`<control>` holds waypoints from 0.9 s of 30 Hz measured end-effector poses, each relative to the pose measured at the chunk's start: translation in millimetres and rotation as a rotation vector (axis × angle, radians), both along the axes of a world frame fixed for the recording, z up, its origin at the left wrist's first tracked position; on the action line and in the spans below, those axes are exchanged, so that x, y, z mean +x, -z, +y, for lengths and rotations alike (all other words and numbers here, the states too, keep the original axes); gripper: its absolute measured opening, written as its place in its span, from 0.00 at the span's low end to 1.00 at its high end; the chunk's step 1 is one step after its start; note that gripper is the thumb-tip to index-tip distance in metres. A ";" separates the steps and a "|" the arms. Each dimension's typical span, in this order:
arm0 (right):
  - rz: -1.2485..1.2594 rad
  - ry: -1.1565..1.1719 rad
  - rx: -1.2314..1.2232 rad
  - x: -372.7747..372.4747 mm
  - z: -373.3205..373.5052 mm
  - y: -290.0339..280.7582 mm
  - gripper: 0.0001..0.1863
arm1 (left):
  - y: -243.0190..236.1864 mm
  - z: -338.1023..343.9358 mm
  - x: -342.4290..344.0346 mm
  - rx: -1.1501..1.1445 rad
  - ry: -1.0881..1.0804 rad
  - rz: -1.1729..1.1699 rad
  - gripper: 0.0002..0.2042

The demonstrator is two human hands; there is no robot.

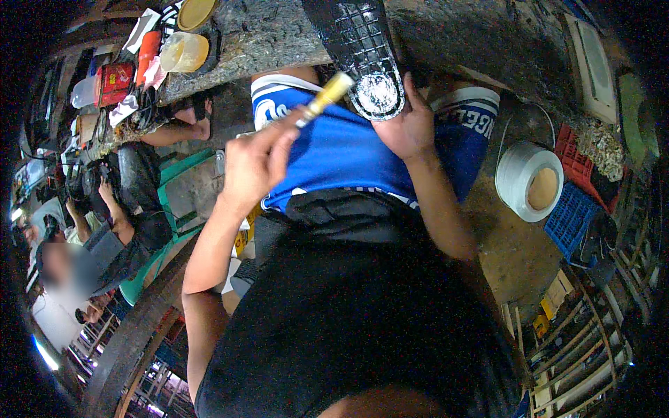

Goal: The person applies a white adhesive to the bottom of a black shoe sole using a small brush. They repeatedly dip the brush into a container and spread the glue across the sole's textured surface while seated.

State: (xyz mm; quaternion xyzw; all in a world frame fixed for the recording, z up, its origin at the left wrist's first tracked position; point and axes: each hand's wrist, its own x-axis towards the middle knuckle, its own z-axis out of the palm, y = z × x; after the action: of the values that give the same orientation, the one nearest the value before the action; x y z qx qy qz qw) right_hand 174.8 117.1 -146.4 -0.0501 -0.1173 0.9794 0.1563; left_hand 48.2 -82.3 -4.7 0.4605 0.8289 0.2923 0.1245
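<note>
A black shoe sole (pixel 362 49) with a gridded face lies tilted across the table edge, its heel end toward me. Shiny white wet-looking stuff coats the heel. My right hand (pixel 408 129) holds that heel end, fingers underneath and along the side. In my left hand (pixel 258 157) is a small brush (pixel 324 101) with a pale yellow body, gripped at its lower end. Its upper tip points at the sole's heel, slightly to the left of it; whether they touch, I cannot tell.
On the table (pixel 272 42) at far left stand a cup of yellowish liquid (pixel 185 52), a round lid (pixel 195 12) and an orange bottle (pixel 148 52). A white strap roll (pixel 529 181) and blue crate (pixel 571 216) stand right. Another person (pixel 90 258) sits left.
</note>
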 end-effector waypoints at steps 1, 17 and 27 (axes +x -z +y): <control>0.197 -0.051 -0.271 -0.2 2.9 0.3 0.28 | 2.0 2.4 -2.1 0.091 0.171 0.032 0.12; -0.023 0.004 -0.363 -2.8 3.3 -24.4 0.25 | 10.1 -7.2 -7.5 -0.123 0.229 -0.100 0.10; -0.214 0.052 -0.340 -1.1 2.7 -35.3 0.26 | 8.5 38.1 -34.2 -0.003 0.178 0.097 0.12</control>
State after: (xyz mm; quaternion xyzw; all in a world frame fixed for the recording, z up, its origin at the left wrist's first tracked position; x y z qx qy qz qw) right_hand 173.8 119.8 -111.1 -0.1828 0.0352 0.9698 0.1575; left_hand 14.0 -44.2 -13.1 0.5456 0.7903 0.2561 0.1105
